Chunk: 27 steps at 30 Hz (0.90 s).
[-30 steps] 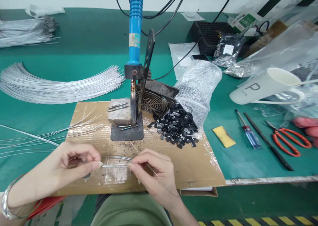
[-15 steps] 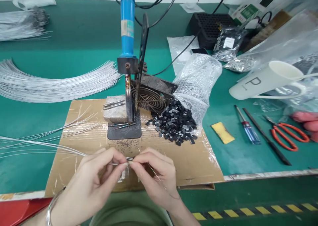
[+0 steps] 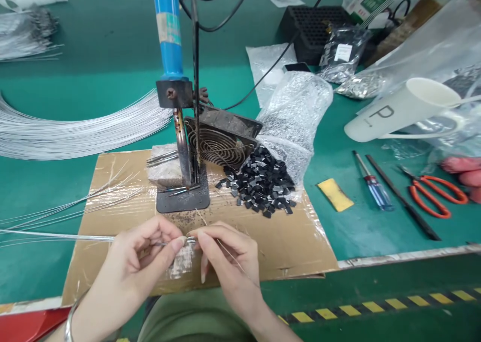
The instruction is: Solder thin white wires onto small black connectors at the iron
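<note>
My left hand pinches thin grey wires, which run out to the left past the cardboard. At its fingertips a small shiny metal end reaches the fingers of my right hand; its exact kind is partly hidden. A thin strand of solder wire passes through my right hand, whose thumb and forefinger are closed. Beyond both hands stands a soldering iron with a blue handle, clamped tip down over a small black base plate. The hands are apart from the iron.
Cardboard lies under the work. A pile of small black pieces spills from bubble wrap beside a fan. Further right are a yellow sponge, a screwdriver, orange-handled pliers and a white mug.
The view has shifted slightly. The left hand's wires now lie closer together and straighter. My right-hand fingers have moved around the metal end, with some fingers now reaching lower.
</note>
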Each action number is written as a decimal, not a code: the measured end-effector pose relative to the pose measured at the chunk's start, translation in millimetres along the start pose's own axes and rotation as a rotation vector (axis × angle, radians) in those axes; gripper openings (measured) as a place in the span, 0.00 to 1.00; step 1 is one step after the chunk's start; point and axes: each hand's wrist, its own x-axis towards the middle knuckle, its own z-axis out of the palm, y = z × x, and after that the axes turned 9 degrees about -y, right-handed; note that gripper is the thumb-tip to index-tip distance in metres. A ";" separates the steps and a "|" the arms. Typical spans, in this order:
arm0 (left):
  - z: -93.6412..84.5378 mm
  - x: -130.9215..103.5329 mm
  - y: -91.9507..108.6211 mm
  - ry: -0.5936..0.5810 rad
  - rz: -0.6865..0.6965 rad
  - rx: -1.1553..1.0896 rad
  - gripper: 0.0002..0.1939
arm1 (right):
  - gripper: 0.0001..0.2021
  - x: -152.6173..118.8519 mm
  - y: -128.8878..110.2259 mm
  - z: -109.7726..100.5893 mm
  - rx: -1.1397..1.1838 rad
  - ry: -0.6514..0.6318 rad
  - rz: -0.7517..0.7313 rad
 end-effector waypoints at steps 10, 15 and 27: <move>1.9 -2.1 -5.6 0.058 0.040 0.053 0.14 | 0.05 0.6 2.3 7.1 0.244 -0.011 0.055; 6.0 -1.6 -3.8 0.076 0.067 0.060 0.13 | 0.06 0.3 7.0 9.0 0.290 0.039 0.086; 5.6 -3.8 -9.3 0.051 0.036 0.061 0.15 | 0.11 0.7 9.2 6.0 0.380 -0.023 0.167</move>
